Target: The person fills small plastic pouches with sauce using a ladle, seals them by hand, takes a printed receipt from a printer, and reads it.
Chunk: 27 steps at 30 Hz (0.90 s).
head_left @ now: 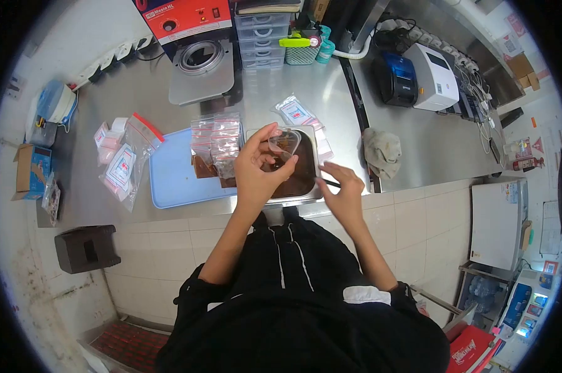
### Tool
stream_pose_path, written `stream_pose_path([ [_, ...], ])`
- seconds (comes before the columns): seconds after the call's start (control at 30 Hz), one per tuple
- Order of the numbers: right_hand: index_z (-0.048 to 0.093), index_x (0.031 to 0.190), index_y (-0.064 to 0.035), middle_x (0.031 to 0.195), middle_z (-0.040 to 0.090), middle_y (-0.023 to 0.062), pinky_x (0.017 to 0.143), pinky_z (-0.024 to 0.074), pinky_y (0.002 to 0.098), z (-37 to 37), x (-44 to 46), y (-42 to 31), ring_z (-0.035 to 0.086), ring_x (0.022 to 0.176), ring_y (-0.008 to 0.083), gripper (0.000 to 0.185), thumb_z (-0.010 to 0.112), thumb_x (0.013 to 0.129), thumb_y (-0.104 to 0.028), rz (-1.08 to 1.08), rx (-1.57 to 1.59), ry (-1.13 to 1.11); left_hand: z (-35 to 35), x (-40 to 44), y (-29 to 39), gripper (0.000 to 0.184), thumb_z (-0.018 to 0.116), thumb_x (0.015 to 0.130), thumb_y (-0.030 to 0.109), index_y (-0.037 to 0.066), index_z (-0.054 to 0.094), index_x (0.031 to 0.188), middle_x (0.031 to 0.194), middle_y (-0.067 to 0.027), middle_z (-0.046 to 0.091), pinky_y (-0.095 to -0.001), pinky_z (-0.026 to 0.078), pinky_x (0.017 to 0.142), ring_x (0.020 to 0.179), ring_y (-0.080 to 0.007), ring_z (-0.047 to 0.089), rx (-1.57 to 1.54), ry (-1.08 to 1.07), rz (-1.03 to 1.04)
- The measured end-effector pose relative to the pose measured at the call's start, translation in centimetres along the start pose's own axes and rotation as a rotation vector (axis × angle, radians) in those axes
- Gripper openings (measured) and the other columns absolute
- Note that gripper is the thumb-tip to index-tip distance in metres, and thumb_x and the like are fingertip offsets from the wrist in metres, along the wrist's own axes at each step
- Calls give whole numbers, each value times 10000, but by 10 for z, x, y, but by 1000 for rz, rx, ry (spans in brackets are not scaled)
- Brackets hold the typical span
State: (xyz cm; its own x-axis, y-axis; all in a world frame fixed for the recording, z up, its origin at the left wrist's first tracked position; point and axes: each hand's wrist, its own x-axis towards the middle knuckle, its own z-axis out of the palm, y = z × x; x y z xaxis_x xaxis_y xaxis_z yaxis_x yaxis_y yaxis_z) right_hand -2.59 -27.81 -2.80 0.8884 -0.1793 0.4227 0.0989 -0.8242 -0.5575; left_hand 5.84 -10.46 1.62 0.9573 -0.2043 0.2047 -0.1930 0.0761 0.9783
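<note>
My left hand (255,174) holds a small clear plastic bag (285,143), fingers and thumb spread around its mouth. The bag is above a rectangular metal pan (315,142) with dark brown liquid (301,177) in it. At the pan's right side, my right hand (344,196) is closed on a thin black handle (330,183); the tool's other end is hidden. Just left of the pan, several zip bags (215,138), some with brown filling at the bottom, lie on a light blue tray (184,189).
A larger zip bag with labels (124,165) lies left of the tray. A sealing machine (201,59) and small drawers (262,40) stand behind. Labelled sachets (296,112) lie behind the pan. On the right are a grey cloth (382,152) and a white printer (431,78).
</note>
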Motion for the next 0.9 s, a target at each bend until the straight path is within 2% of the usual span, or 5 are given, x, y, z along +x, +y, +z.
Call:
stream_pose_path([
  [0.17, 622, 903, -44, 842, 625, 62, 618, 437, 292, -1, 33, -64, 580, 701, 194, 326, 782, 629, -119, -39, 242, 254, 13, -12, 21, 599, 715, 685, -16, -3, 475, 1234, 1125, -103, 554, -207, 464, 685, 849, -102, 582, -138, -44, -72],
  [0.33, 626, 840, -17, 760, 632, 64, 514, 431, 253, -6, 50, -74, 557, 588, 157, 138, 692, 719, -15, -60, 399, 396, 19, -17, 34, 490, 652, 775, 7, -22, 467, 1228, 1073, -88, 552, -199, 480, 705, 827, -97, 574, -431, 100, -38],
  [0.53, 567, 757, -1, 670, 588, 38, 512, 399, 198, -24, 51, -64, 518, 590, 47, 79, 629, 801, -23, 190, 776, -80, -1, -7, 12, 181, 626, 846, 95, -3, 621, 998, 819, -12, 630, -169, 433, 655, 753, -61, 571, -310, 133, -206],
  [0.73, 543, 749, 2, 653, 563, 19, 531, 387, 185, -41, 50, -70, 499, 609, 33, 106, 608, 825, -31, 237, 1052, -206, -4, -8, 23, 119, 646, 833, 96, 4, 656, 907, 813, -24, 642, -188, 437, 675, 743, -60, 575, -435, 51, -164],
  [0.9, 552, 732, -2, 638, 563, 9, 528, 387, 189, -41, 48, -69, 491, 592, 33, 120, 624, 819, -42, 191, 870, -156, -5, -9, 14, 127, 621, 848, 95, -6, 634, 924, 816, -26, 639, -184, 431, 684, 739, -67, 576, -431, 80, -144],
])
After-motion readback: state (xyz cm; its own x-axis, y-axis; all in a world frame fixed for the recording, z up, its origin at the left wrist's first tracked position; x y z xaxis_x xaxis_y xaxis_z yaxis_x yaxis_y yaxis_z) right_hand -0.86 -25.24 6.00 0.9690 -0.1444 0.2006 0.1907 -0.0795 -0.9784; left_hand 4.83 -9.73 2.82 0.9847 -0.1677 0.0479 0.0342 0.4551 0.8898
